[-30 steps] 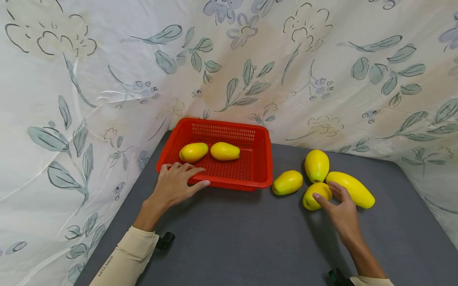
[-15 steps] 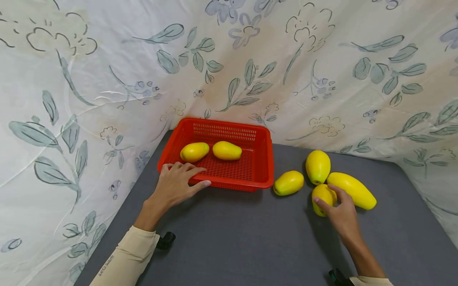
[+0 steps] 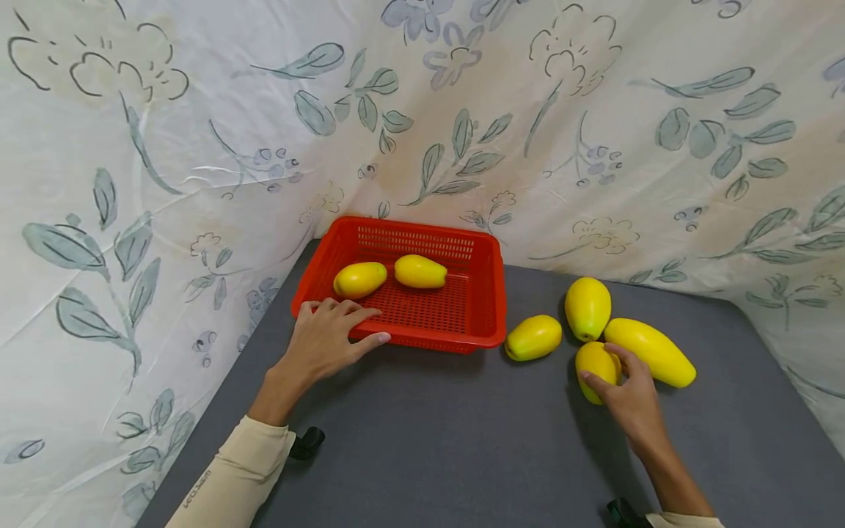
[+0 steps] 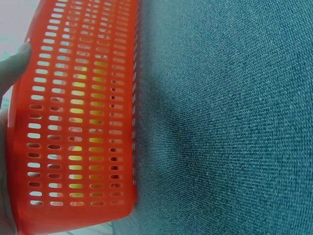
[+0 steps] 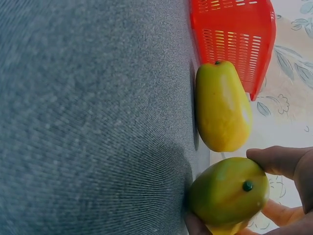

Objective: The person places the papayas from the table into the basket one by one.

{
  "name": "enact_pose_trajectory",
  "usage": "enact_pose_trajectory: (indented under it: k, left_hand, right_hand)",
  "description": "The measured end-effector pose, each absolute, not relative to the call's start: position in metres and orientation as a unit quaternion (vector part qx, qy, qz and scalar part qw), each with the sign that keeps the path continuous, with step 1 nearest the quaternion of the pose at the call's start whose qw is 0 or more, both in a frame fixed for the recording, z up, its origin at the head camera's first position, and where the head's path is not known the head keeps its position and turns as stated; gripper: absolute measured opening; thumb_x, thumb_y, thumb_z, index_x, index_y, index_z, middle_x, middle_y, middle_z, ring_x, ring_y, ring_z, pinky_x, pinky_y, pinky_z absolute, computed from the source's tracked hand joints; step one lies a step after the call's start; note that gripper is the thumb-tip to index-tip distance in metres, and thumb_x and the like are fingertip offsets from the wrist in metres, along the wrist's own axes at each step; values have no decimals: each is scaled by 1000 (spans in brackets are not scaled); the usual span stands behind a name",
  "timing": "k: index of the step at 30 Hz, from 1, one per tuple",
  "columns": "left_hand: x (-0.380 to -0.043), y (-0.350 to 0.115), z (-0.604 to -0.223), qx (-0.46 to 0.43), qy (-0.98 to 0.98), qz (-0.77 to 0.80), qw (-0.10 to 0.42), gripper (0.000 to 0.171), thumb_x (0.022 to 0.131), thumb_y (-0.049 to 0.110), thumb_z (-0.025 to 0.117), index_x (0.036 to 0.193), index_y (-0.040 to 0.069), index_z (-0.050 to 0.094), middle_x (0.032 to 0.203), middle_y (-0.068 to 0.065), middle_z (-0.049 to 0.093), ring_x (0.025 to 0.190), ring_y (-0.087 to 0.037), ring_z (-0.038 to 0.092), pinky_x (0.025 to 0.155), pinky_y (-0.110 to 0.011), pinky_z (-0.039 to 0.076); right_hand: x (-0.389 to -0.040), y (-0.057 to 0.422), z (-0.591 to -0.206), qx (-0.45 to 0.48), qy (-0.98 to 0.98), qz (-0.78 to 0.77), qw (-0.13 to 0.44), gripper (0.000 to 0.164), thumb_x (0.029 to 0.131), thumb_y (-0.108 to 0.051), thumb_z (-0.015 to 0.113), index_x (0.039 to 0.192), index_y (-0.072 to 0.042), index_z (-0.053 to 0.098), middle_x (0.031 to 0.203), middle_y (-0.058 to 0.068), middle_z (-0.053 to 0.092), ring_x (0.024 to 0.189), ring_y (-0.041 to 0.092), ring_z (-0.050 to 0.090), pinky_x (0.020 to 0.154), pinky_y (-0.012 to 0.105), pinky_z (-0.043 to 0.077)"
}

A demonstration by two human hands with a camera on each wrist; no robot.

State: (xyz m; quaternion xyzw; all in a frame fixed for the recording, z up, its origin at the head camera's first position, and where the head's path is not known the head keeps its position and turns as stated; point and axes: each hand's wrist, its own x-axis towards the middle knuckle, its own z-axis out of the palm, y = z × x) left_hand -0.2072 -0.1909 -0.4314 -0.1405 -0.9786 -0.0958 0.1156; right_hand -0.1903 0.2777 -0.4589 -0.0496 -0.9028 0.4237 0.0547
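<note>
My left hand [image 3: 326,341] grips the near-left rim of a red plastic basket [image 3: 485,293], its fingers over the edge and its thumb [image 4: 14,66] outside. Two yellow papayas lie in the basket, one at the left [image 3: 359,280] and one in the middle [image 3: 420,271]. On the right, my right hand [image 3: 634,396] holds a papaya [image 3: 594,367] between thumb and fingers. Its greenish stem end shows in the right wrist view, close over the table. Around it lie a papaya [image 3: 533,338] near the basket, another behind [image 3: 587,308], and a longer one [image 3: 653,352] to the right.
A grey cloth-covered table [image 3: 449,440] spreads out in front of the basket. A floral sheet [image 3: 462,110] hangs along the back and left sides, close behind the basket.
My right hand has closed on the papaya, which has shifted right and turned more upright in the head view. The middle papaya in the basket has moved slightly back. The left hand stays put.
</note>
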Motion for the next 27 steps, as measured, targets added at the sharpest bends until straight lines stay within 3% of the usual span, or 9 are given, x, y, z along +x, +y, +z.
enact_pose_trajectory:
  k: [5, 11, 19, 27]
  left_hand:
    - [-208, -191, -431, -141, -979, -95, 115, 63, 87, 76, 41, 134, 38, 58, 128, -3, 62, 111, -31, 52, 92, -53, 30]
    - [-208, -191, -431, -141, -979, -96, 113, 63, 86, 76, 41, 134, 38, 58, 128, -2, 61, 112, -31, 52, 92, -53, 30]
    - [-207, -194, -431, -143, -978, -99, 113, 63, 86, 76, 42, 133, 38, 59, 128, -2, 62, 111, -30, 52, 91, -53, 30]
    - [-205, -197, -431, -146, -978, -98, 113, 63, 86, 76, 42, 134, 38, 59, 127, -3, 62, 111, -30, 52, 92, -53, 30]
  right_hand:
    - [-190, 278, -457, -52, -907, 414, 52, 75, 90, -31, 70, 149, -1, 34, 146, 25, 33, 121, 40, 38, 83, 43, 41]
    - [-188, 278, -456, -57, -907, 415, 45, 77, 90, -33, 70, 150, -4, 31, 147, 23, 34, 123, 41, 38, 84, 43, 42]
    - [-180, 274, -452, -67, -904, 421, 44, 78, 90, -38, 70, 152, -10, 31, 149, 22, 34, 126, 40, 38, 80, 33, 43]
    - [-174, 266, -443, -67, -898, 430, 63, 75, 90, -41, 68, 151, -12, 34, 148, 17, 37, 124, 37, 39, 73, 15, 41]
